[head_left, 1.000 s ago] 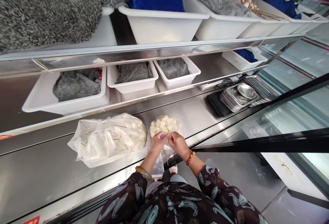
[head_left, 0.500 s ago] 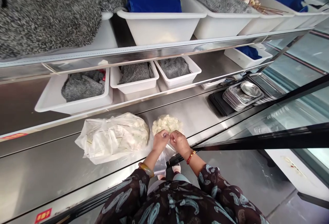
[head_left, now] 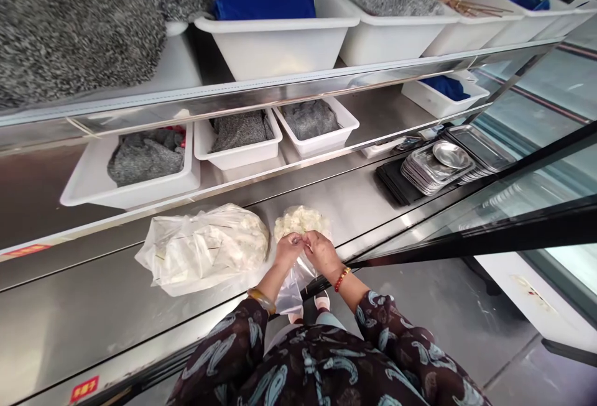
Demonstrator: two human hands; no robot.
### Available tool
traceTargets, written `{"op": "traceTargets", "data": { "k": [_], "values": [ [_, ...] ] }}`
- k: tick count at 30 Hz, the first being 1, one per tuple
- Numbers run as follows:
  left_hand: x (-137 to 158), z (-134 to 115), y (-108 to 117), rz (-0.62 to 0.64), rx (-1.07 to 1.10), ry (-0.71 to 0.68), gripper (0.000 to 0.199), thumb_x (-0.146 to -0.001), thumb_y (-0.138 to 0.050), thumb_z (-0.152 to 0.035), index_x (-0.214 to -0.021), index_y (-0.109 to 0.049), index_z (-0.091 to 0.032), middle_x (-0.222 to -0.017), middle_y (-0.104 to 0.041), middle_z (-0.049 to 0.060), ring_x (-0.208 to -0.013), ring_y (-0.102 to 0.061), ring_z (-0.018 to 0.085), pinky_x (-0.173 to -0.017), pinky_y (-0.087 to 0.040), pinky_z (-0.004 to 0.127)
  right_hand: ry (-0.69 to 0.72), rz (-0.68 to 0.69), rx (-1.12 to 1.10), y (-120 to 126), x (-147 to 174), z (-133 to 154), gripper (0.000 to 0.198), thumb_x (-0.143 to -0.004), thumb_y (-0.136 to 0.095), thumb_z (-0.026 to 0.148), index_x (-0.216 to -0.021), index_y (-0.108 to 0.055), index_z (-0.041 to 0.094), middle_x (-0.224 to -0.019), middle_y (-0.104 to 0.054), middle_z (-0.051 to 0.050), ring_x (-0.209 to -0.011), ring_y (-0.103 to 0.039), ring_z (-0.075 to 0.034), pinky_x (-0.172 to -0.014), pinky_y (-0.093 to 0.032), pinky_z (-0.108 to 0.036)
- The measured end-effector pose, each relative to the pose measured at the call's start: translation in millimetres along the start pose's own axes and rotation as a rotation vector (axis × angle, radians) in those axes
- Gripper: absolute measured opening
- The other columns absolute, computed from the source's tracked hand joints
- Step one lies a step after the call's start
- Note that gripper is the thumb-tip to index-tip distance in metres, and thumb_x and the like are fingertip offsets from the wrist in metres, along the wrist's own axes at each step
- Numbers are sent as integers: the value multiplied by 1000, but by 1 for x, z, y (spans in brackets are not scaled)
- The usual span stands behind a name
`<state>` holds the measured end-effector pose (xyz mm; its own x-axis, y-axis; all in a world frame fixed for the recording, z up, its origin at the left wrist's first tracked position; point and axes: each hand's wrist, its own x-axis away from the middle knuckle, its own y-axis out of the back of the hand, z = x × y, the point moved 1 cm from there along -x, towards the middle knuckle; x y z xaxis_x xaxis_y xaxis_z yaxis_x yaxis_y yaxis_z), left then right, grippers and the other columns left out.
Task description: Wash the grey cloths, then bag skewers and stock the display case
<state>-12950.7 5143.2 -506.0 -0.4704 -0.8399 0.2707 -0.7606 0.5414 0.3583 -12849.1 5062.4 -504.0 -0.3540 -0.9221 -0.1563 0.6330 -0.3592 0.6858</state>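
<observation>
A small clear plastic bag (head_left: 302, 216) of whitish pieces that look like cauliflower lies on the steel counter. Its loose end hangs over the front edge, below my hands. My left hand (head_left: 288, 250) and my right hand (head_left: 321, 253) meet at the neck of this bag. The fingertips of both are pinched together on the plastic, almost touching each other; the exact spot they grip is hidden. To the left of my left hand, a larger plastic bag (head_left: 205, 247) rests on its side, filled with similar pale pieces and a few thin sticks.
White tubs (head_left: 280, 45) with blue and grey cloths line the upper shelf. Smaller tubs (head_left: 237, 152) stand on the shelf below. Stacked metal trays (head_left: 422, 173) with a round dish (head_left: 452, 154) sit at the right. A black-framed glass door (head_left: 522, 232) juts in there.
The view has shifted slightly. My hands stay pinched at the neck of the small bag and have come a little closer together.
</observation>
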Motion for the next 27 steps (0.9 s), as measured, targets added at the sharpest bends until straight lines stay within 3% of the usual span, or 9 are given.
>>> {"op": "traceTargets", "data": {
  "k": [10, 17, 21, 27],
  "values": [
    [8, 7, -9, -36, -128, -57, 13, -74, -51, -24, -67, -62, -20, -63, -57, -3, -62, -54, 14, -59, -41, 23, -37, -60, -13, -8, 15, -4, 20, -81, -45, 8, -93, -54, 22, -80, -63, -2, -73, -60, -18, -71, -47, -28],
    [12, -23, 5, 130, -380, -226, 15, -78, -52, -15, -70, -63, -20, -77, -58, 1, -76, -54, 16, -70, -41, 25, 4, -48, -97, -2, 18, -11, 19, -84, -44, 14, -99, -53, 20, -83, -62, -3, -73, -60, -18, -72, -49, -29],
    [9, -39, 10, 259, -475, -257, 13, -76, -57, -12, -71, -65, -20, -80, -59, 1, -74, -55, 15, -70, -42, 25, 51, -2, -152, 6, 17, -19, 16, -88, -42, 18, -100, -52, 21, -88, -62, -4, -79, -60, -20, -77, -50, -32],
    [2, -35, 4, 309, -453, -258, 13, -71, -59, -12, -60, -57, -20, -72, -54, -2, -69, -52, 14, -67, -41, 25, 85, 5, -218, 9, 20, -23, 12, -90, -39, 20, -97, -49, 23, -89, -61, -4, -80, -59, -20, -78, -50, -34]
  ]
}}
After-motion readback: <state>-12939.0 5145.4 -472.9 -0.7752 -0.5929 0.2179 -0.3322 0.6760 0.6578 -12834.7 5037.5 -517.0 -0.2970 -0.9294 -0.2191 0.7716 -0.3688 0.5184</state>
